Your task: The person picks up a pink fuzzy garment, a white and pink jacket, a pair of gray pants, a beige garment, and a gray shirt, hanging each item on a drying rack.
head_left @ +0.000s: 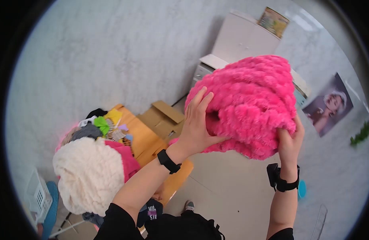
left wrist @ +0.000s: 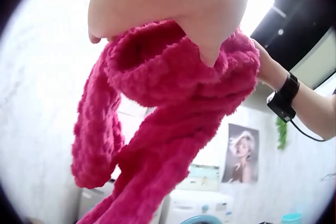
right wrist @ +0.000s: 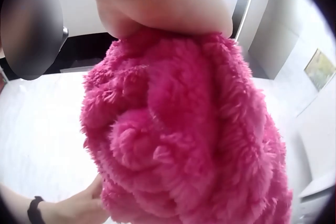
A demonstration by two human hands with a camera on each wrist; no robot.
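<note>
A bright pink fluffy garment is held up in the air between both hands, bunched and folded over itself. My left hand grips its left side, fingers spread along the upper face and thumb across the lower part. At its lower right edge, my right hand pinches the plush fabric with the fingertips partly sunk in the pile. The left wrist view shows an open fold in the garment under the thumb, with long pieces hanging down. In the right wrist view, thick pile hides the right fingertips.
To the left, a wooden table bears a white fluffy bundle, pink cloth and several small coloured clothes. A cardboard box stands beyond it. White cabinets and a poster are against the wall. A white basket is at lower left.
</note>
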